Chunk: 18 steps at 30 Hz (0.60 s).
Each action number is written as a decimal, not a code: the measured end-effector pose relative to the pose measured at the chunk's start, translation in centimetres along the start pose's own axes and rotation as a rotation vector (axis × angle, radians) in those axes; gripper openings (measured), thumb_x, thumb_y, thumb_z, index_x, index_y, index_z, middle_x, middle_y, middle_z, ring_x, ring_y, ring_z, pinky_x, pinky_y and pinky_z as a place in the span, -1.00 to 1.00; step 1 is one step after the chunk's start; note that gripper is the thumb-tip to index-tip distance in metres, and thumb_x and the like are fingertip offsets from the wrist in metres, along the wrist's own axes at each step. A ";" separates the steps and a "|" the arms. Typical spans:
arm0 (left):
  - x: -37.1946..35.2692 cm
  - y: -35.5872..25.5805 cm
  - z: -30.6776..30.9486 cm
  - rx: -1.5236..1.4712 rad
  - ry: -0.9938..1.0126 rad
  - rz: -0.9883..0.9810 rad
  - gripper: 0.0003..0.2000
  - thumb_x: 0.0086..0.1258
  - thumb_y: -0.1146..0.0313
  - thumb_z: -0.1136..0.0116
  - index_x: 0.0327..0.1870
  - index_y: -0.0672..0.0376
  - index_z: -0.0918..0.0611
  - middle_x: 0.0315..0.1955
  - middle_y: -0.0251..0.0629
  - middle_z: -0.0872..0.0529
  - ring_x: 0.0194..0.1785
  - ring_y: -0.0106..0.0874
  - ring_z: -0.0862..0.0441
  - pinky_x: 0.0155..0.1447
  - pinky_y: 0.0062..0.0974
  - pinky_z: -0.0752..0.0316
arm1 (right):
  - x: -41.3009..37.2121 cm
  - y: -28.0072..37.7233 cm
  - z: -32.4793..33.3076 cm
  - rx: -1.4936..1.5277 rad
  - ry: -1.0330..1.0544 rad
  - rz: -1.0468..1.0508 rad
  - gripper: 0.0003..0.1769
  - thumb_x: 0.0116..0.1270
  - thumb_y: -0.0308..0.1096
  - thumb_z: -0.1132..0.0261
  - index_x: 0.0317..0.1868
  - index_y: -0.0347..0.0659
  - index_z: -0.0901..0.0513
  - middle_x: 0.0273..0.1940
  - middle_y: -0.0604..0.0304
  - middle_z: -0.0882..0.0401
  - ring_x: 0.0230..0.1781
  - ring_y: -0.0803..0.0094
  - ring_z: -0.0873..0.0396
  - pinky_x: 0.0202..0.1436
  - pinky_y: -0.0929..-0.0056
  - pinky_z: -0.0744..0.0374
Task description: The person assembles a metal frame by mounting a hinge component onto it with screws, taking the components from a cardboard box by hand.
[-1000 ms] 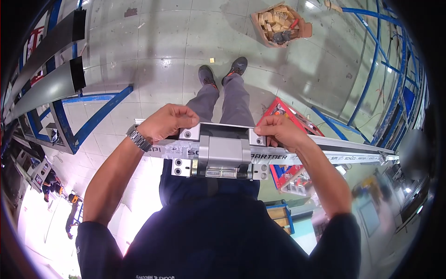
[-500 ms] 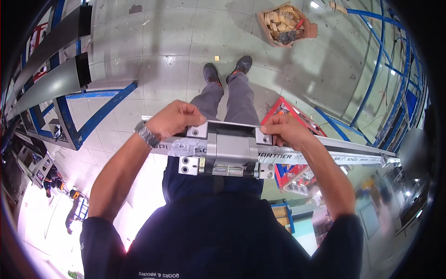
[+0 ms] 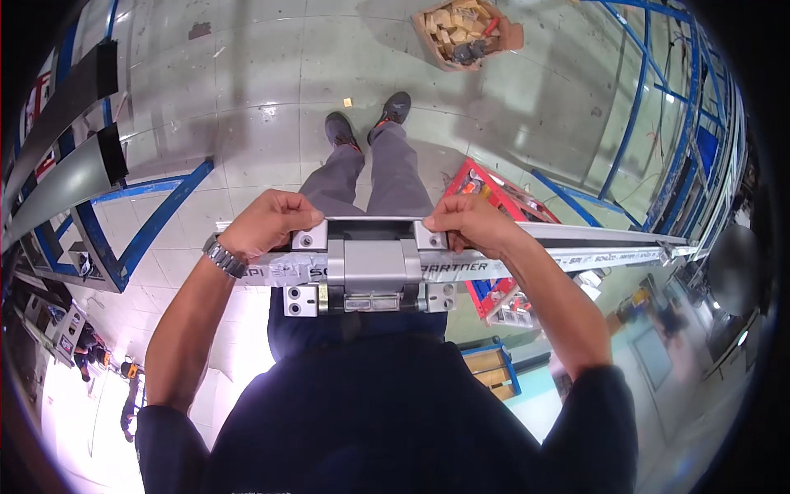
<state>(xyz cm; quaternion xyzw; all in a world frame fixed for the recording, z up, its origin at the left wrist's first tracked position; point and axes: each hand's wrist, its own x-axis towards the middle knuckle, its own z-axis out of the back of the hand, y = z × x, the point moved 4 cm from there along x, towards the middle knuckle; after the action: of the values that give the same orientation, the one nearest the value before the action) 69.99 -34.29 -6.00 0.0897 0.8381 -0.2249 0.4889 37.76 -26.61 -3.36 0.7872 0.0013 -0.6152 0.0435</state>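
Observation:
A silver door hinge [image 3: 380, 262] lies across a long aluminium profile [image 3: 576, 257], which is wrapped in printed protective film. My left hand [image 3: 276, 222], with a metal watch on its wrist, pinches the hinge's upper left mounting block. On the other side, the fingers of my right hand [image 3: 473, 222] close around the upper right block. Both blocks sit against the profile's dark channel and show screw holes. Two lower blocks of the hinge hang over the profile's near edge, close to my body. Some fingertips are hidden behind the blocks and profile.
A cardboard box [image 3: 467, 33] of small blocks stands on the tiled floor. Blue metal frames [image 3: 164, 216] hold grey panels at left; more blue racks [image 3: 634, 107] rise at right. A red tool cart [image 3: 477, 185] is beyond the profile. Another person [image 3: 89, 354] appears far left.
The hinge, profile and both hands appear shifted left in view, along with the floor and frames. Both hands keep the same grip on the hinge blocks.

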 end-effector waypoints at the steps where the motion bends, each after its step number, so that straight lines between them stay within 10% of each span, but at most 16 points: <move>1: 0.0 0.0 0.0 -0.006 -0.007 0.023 -0.82 0.48 0.26 -0.40 -0.27 0.17 -0.74 -0.56 -0.62 -0.58 -0.64 -0.80 -0.17 -0.56 -0.68 0.02 | 0.1 -0.1 0.0 0.005 0.002 0.001 -0.80 0.36 -0.29 -0.53 -0.32 -0.15 -0.68 -0.46 0.32 -0.62 -0.58 0.60 -0.53 -0.52 0.58 -0.51; 18: -1.1 -1.9 -0.8 0.172 -0.118 0.182 -0.66 0.53 0.16 -0.37 -0.43 0.20 -0.68 -0.71 -0.61 -0.42 -0.72 -0.73 -0.13 -0.62 -0.59 0.07 | 0.4 0.2 0.3 -0.041 0.053 -0.027 -0.75 0.39 -0.22 -0.52 -0.34 -0.14 -0.68 -0.52 0.33 -0.61 -0.59 0.63 -0.53 -0.51 0.61 -0.49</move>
<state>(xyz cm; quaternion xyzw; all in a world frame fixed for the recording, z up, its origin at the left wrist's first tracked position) 69.24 -35.53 -4.13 0.1935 0.7740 -0.2557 0.5460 37.61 -26.82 -3.82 0.8022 0.0256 -0.5944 0.0511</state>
